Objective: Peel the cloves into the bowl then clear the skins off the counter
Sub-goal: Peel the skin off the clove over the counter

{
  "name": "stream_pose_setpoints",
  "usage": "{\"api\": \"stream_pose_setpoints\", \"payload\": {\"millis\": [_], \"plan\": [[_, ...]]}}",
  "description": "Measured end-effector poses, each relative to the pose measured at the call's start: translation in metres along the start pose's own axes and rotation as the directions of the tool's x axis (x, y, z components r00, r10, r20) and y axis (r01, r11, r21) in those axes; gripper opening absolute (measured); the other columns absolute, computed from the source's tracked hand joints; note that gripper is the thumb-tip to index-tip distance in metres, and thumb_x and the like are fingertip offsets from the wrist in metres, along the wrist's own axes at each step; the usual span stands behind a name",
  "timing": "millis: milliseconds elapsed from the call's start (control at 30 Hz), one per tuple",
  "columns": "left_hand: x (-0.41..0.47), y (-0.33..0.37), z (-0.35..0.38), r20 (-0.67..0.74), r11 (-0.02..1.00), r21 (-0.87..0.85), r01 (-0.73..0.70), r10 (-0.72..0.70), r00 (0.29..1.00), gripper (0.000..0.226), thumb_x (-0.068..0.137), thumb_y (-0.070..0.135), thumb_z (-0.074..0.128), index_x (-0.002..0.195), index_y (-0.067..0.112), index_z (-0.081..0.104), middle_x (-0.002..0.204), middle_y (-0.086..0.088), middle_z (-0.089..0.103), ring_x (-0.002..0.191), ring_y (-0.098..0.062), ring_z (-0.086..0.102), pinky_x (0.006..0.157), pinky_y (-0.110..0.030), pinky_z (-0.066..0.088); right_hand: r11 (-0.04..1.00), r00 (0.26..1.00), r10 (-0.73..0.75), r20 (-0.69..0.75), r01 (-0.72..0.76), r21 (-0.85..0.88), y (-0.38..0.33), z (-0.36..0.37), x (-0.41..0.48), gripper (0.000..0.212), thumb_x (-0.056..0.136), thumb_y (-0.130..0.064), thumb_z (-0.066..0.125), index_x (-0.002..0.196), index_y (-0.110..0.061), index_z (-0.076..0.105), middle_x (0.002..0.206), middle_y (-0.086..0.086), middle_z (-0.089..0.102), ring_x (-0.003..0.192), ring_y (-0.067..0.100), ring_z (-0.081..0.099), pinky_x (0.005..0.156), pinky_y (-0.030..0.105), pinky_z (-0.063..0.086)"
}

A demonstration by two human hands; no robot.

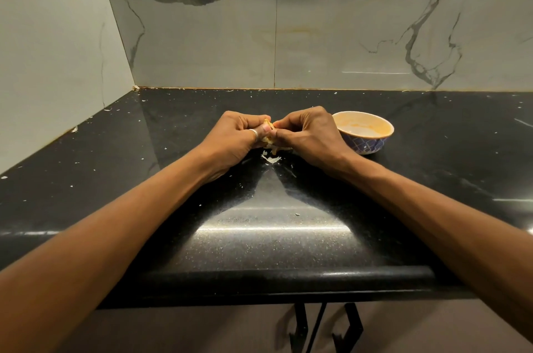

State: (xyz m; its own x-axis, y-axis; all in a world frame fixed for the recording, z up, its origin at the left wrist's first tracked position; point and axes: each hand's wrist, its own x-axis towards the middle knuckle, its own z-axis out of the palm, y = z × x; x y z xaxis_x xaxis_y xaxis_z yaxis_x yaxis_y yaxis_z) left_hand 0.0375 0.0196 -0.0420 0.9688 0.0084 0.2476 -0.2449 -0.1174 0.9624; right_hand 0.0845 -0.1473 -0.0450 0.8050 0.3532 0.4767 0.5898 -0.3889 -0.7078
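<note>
Left hand and right hand meet low over the black counter. Both are curled tight, fingertips pinching one clove between them. Only a pale yellowish sliver of it shows, so I can't tell how much skin is left on.

The bowl sits on the counter just beside the right hand, and I can see no cloves in it. A torn skin lies right under the hands, and small white flecks are scattered across the counter out to the back wall.

My worry is the grip. A slick clove squeezed that hard could pop out and skid across the glossy stone. The papery bits are light enough to drift into the bowl, or further off, making the clean-up harder. A careless right elbow or wrist could also nudge the bowl.
</note>
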Motion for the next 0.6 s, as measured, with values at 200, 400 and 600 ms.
{"api": "stream_pose_setpoints", "payload": {"millis": [200,400,600], "plan": [[-0.001,0.000,0.000,0.005,1.000,0.001,0.002,-0.002,1.000,0.021,0.098,-0.003,0.056,0.112,0.005,0.069,0.112,-0.007,0.071,0.088,-0.006,0.071,0.076,-0.015,0.055,0.998,1.000,-0.021,-0.004,0.021,-0.058,-0.002,0.000,-0.002,0.008,0.087,-0.018,0.077,0.094,-0.018,0.081,0.079,-0.006,0.077,0.066,-0.005,0.068,0.062,0.012,0.050],[-0.003,0.001,0.000,0.015,1.000,0.011,-0.003,0.003,1.000,0.020,0.098,-0.002,0.056,0.110,0.004,0.071,0.109,-0.007,0.072,0.090,-0.011,0.071,0.076,-0.016,0.056,0.988,0.998,-0.059,-0.023,0.055,-0.144,-0.005,0.001,-0.002,0.008,0.088,-0.019,0.076,0.095,-0.019,0.080,0.082,-0.006,0.076,0.068,-0.004,0.066,0.063,0.011,0.051],[-0.003,0.000,0.001,0.028,0.997,0.038,-0.069,0.068,0.997,0.021,0.100,-0.003,0.053,0.112,-0.007,0.070,0.112,-0.022,0.071,0.095,-0.023,0.070,0.087,-0.030,0.059,0.981,0.992,-0.120,-0.034,0.113,-0.156,-0.011,0.001,-0.005,0.015,0.091,-0.022,0.071,0.103,-0.019,0.080,0.089,-0.007,0.077,0.077,0.000,0.070,0.067,0.010,0.051]]}}
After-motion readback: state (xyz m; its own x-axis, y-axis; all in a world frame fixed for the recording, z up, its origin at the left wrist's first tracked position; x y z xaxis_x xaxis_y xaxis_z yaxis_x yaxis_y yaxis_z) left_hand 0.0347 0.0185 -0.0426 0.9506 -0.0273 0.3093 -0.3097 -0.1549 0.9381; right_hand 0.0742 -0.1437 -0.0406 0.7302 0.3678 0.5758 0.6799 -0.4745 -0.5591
